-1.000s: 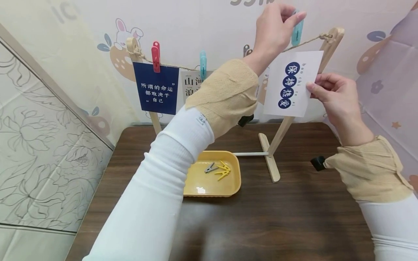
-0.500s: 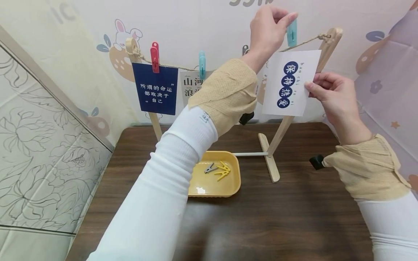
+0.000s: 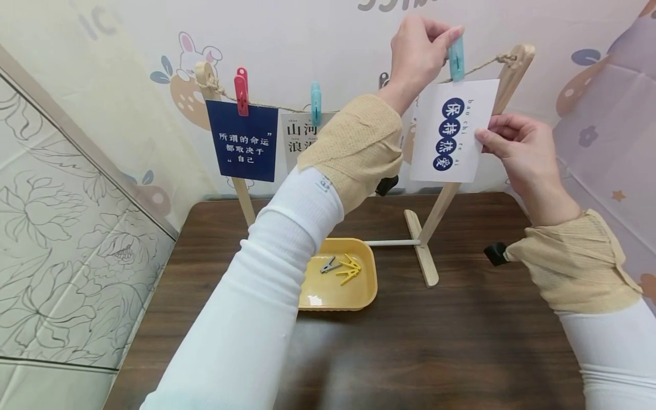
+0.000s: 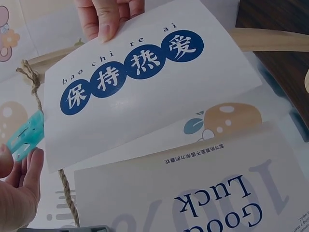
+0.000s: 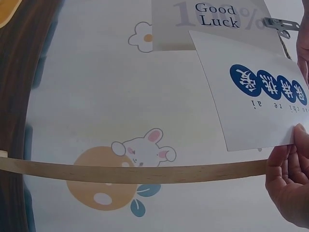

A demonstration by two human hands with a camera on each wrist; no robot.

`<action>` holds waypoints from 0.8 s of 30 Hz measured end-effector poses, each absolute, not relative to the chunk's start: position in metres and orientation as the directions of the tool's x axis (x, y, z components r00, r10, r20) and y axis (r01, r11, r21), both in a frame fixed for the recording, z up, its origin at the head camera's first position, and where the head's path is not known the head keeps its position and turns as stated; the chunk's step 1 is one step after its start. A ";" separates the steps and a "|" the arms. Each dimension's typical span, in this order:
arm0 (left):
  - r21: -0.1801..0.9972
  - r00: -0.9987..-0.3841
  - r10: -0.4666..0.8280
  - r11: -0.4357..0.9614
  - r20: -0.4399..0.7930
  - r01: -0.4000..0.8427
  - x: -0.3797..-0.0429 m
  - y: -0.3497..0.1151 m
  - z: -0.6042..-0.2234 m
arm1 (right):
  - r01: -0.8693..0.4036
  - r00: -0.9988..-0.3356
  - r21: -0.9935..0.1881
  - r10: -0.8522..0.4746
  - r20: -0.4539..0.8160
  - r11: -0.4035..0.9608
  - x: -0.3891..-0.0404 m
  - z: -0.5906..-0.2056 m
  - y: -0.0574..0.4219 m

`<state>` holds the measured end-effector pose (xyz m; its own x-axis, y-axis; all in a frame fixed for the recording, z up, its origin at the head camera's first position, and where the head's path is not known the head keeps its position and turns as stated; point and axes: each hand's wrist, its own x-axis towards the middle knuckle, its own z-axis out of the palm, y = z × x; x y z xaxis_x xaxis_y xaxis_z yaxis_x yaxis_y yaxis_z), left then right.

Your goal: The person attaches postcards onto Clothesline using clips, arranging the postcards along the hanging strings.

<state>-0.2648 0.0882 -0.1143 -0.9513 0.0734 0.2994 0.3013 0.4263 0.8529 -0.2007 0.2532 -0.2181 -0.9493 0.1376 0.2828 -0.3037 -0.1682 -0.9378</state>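
Note:
My left hand (image 3: 420, 54) pinches a teal clothespin (image 3: 456, 60) between thumb and fingers, above the twine line. The clothespin's lower end meets the top edge of a white card (image 3: 455, 131) with blue circles and white characters. Whether it clamps the card cannot be told. My right hand (image 3: 523, 151) pinches the card's right edge, thumb in front. In the left wrist view the clothespin (image 4: 26, 135) lies against the card's edge beside the twine (image 4: 67, 195). A "Good Luck" card (image 5: 217, 24) hangs next to it under a metal clip (image 5: 282, 24).
A red clothespin (image 3: 242, 91) holds a navy card (image 3: 243, 142) on the line. Another teal clothespin (image 3: 316, 103) holds a printed card (image 3: 294, 130), partly behind my left arm. Wooden posts (image 3: 442, 210) carry the line. A yellow tray (image 3: 371, 279) with several small clips stands on the table.
My left hand has lowered the teal clothespin so that its end now overlaps the white card's top edge. My right hand keeps its hold on the card.

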 end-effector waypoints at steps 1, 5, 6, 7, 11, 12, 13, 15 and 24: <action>0.853 -0.951 0.076 0.426 0.300 0.303 -0.265 0.088 -0.114 | -0.305 -0.949 -0.938 0.138 0.285 -0.165 -0.201 -0.218 0.253; 0.854 -0.953 0.083 0.426 0.292 0.299 -0.266 0.089 -0.114 | -0.302 -0.950 -0.940 0.136 0.282 -0.160 -0.201 -0.218 0.254; 0.854 -0.954 0.085 0.427 0.288 0.296 -0.266 0.089 -0.114 | -0.300 -0.950 -0.940 0.136 0.280 -0.162 -0.201 -0.218 0.254; 0.855 -0.955 0.086 0.428 0.283 0.292 -0.266 0.090 -0.114 | -0.300 -0.950 -0.940 0.136 0.280 -0.162 -0.201 -0.218 0.254; 0.851 -0.959 0.091 0.444 0.268 0.280 -0.266 0.092 -0.114 | -0.300 -0.951 -0.938 0.135 0.280 -0.172 -0.201 -0.218 0.254; 0.849 -0.960 0.095 0.450 0.265 0.279 -0.266 0.093 -0.113 | -0.300 -0.951 -0.938 0.136 0.279 -0.174 -0.201 -0.218 0.254; 0.845 -0.960 0.099 0.456 0.262 0.278 -0.266 0.093 -0.113 | -0.301 -0.950 -0.938 0.137 0.279 -0.173 -0.201 -0.218 0.254; 0.835 -0.959 0.111 0.473 0.260 0.281 -0.265 0.095 -0.113 | -0.298 -0.951 -0.939 0.140 0.276 -0.172 -0.201 -0.217 0.253; 0.795 -0.949 0.162 0.519 0.271 0.316 -0.264 0.097 -0.115 | -0.292 -0.952 -0.944 0.143 0.272 -0.153 -0.200 -0.215 0.253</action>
